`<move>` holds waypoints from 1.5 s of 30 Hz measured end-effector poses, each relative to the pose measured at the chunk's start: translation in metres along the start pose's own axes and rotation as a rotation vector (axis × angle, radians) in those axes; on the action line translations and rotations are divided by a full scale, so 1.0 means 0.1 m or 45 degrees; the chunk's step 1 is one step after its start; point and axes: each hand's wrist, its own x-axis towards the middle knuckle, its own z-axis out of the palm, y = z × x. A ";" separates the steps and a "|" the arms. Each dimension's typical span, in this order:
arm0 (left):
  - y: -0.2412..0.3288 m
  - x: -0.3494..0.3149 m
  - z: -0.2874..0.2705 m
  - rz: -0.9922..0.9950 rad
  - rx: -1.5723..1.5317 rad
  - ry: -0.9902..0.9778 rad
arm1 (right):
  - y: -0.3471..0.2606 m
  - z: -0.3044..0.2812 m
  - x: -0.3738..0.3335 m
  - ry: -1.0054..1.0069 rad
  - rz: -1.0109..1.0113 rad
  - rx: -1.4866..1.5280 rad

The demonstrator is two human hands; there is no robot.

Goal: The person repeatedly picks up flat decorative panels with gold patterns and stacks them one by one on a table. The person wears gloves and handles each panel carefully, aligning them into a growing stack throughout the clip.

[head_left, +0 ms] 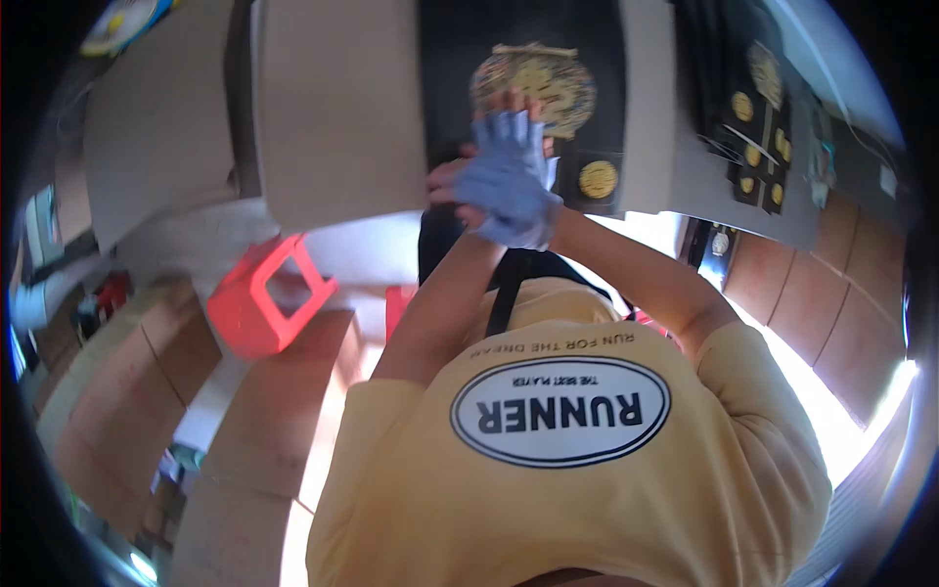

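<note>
A black fabric piece (455, 59) lies over a grey board in front of me, bearing a large round gold ornament (558, 83). A smaller round gold motif (599, 179) sits on the black to its right. My left hand (514, 137), in a blue-grey fingerless glove, lies flat with its fingertips on the lower part of the large ornament. Across the back of that hand and its wrist rests my right hand (499, 201), gloved alike, its fingers stretched toward the left and slightly blurred. Neither hand shows an object in it.
Grey boards (342, 108) flank the black fabric. On the right, more black pieces with gold motifs (758, 147) lie on a board. A red plastic stool (259, 303) stands at lower left, near cardboard boxes (274, 411). More boxes (802, 284) line the right.
</note>
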 end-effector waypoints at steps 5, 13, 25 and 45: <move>0.08 0.06 -0.09 -0.021 0.210 -0.176 | 0.78 -0.91 -0.73 -0.082 0.574 -1.304; 0.10 0.02 -0.11 0.087 0.244 -0.192 | 2.84 -2.25 0.84 0.072 0.547 -1.445; 0.08 0.07 -0.05 0.131 0.321 -0.074 | 1.49 -1.20 -0.58 -0.233 0.176 -1.303; 0.08 0.02 -0.08 0.021 0.188 -0.163 | 2.90 -2.53 0.94 -0.260 0.539 -1.402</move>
